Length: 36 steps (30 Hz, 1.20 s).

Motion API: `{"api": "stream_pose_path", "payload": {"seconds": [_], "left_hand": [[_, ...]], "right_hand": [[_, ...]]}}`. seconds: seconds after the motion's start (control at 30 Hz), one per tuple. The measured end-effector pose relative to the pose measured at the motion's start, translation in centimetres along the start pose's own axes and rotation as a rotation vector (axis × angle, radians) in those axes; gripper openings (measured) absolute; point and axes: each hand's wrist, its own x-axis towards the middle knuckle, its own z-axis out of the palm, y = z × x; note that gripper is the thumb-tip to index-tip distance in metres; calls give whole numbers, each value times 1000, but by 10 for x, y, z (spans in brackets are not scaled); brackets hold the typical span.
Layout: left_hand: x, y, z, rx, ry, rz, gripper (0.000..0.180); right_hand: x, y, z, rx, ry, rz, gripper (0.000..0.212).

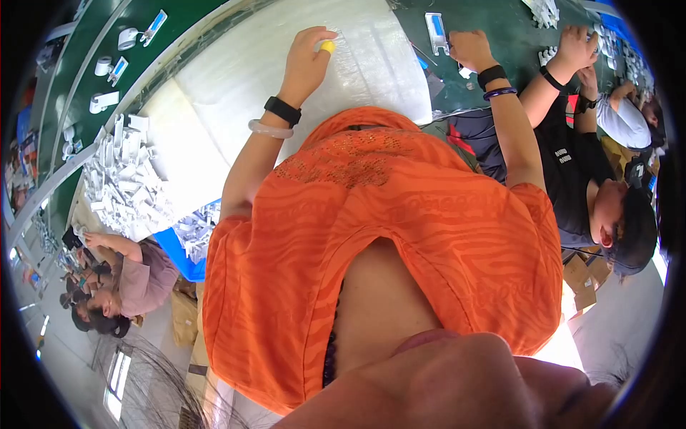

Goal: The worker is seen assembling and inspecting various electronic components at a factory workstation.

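My left hand (307, 63) is over the translucent sheet on the table, its fingers curled. At its thumb tip shows a small yellow rounded thing (327, 46); whether it is held or worn, I cannot tell. My right hand (471, 50) is closed above the green surface, its fingertips beside a flat white bracket with a blue panel (436, 33). Whatever those fingers grip is hidden. Just below that hand lies a small white piece (466, 72).
White plastic parts are heaped (125, 179) at the left, above a blue bin (187, 259). White-and-blue assemblies (128, 38) stand on the green belt (78, 53) beyond a rail. A co-worker's hand (577, 46) works at the right; another person (139, 275) sits at the left.
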Motion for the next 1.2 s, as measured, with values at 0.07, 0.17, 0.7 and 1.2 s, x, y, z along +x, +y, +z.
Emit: {"api": "stream_pose_path", "payload": {"seconds": [0.07, 0.17, 0.7, 1.2], "left_hand": [[-1, 3, -1, -22, -11, -18, 27], [0, 13, 1, -95, -55, -68, 28], [2, 114, 11, -585, -325, -75, 77], [-14, 119, -39, -215, -597, -193, 37]], "right_hand": [[-3, 8, -9, 179, 66, 25, 20], [-11, 15, -12, 813, 125, 118, 18], [-70, -140, -154, 1951, -116, -365, 16], [-77, -153, -128, 709, 364, -390, 20]]}}
